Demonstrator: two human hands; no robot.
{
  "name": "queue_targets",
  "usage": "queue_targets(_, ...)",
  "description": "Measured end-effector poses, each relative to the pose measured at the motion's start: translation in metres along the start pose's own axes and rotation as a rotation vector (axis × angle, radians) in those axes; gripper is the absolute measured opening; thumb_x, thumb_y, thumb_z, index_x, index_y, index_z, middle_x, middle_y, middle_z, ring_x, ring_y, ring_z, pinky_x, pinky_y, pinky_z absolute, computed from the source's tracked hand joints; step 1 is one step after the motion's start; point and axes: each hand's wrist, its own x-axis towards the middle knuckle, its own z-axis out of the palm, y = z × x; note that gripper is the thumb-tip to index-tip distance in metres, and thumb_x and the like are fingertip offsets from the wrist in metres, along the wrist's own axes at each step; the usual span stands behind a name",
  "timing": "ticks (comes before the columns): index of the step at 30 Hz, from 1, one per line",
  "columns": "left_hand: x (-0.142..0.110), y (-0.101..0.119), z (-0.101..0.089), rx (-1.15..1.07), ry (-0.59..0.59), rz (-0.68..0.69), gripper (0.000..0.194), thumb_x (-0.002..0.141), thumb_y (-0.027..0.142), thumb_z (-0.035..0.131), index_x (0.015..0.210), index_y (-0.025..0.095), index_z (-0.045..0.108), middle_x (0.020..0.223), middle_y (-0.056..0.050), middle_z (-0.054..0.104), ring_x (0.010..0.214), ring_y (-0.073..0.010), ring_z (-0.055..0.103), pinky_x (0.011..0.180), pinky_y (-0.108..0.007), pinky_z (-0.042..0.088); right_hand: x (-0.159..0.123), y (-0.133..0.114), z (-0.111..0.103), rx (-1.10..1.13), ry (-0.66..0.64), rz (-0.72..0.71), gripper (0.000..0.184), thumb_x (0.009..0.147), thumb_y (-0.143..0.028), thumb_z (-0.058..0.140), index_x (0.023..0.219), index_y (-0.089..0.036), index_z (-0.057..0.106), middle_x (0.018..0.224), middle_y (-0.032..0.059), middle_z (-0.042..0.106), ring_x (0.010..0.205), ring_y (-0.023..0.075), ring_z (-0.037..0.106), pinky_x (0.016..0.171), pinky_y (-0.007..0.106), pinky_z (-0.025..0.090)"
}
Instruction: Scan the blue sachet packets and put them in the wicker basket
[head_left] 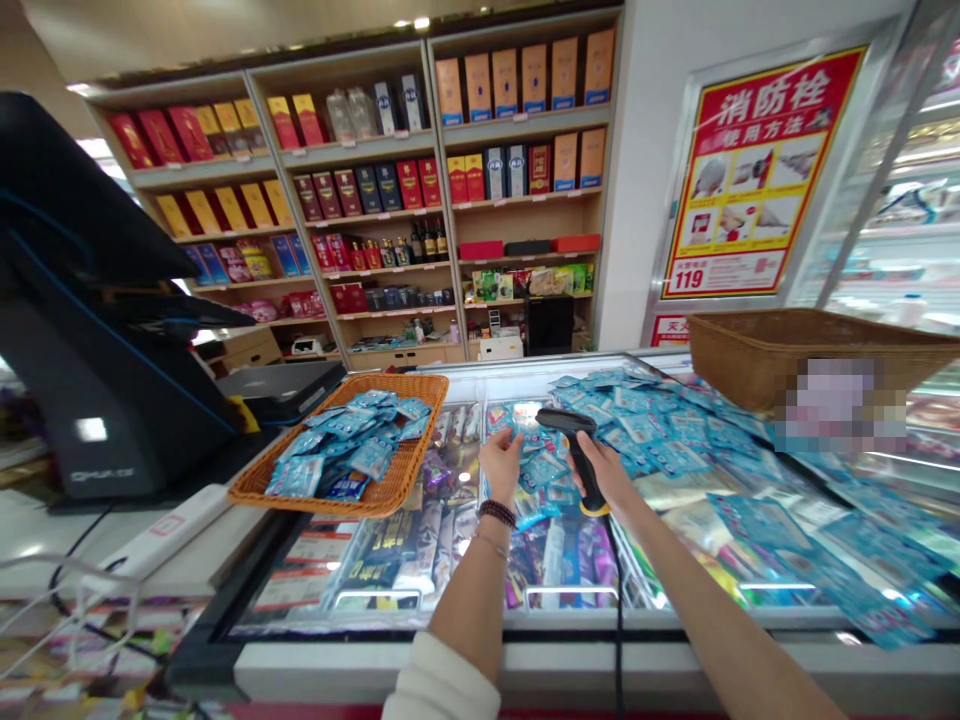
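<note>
freezer [360, 664], orange basket [411, 470], packets [645, 428]; left hand [502, 464] curled, hold unclear; right hand [602, 474] round scanner [568, 421]

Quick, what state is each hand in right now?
Left hand: fingers at a blue packet; whether gripping it can't be told.
Right hand: closed, holding a black scanner.

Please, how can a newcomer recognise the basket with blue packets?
Find the glass-topped case before the wall shelves. On its left part, beside the black terminal, sits a light orange woven basket. Blue packets are heaped inside; the other basket, at right, is darker brown.
</note>
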Motion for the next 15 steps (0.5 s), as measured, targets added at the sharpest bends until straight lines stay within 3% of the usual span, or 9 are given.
queue_targets(7,-0.001,0.003,0.0,0.03,-0.009,0.012,0.024,0.089,0.02,0.081,0.112,0.013,0.086,0.109,-0.016,0.086,0.104,-0.0293,0.082,0.098,-0.041,0.063,0.001,0.009,-0.005,0.03,-0.011,0.007,0.051,0.081,-0.07,0.081,0.089,-0.021,0.069,0.059,-0.0026,0.063,0.038,0.0128,0.052,0.031,0.024,0.037)
queue_targets(15,-0.004,0.004,-0.001,0.047,0.023,0.037,0.02,0.089,0.021,0.08,0.107,0.016,0.086,0.105,-0.013,0.087,0.099,-0.0278,0.082,0.097,-0.041,0.064,-0.005,0.013,0.001,0.012,-0.055,-0.034,0.061,0.07,-0.079,0.085,0.079,-0.022,0.065,0.057,-0.0031,0.06,0.036,0.0106,0.048,0.031,0.024,0.036)
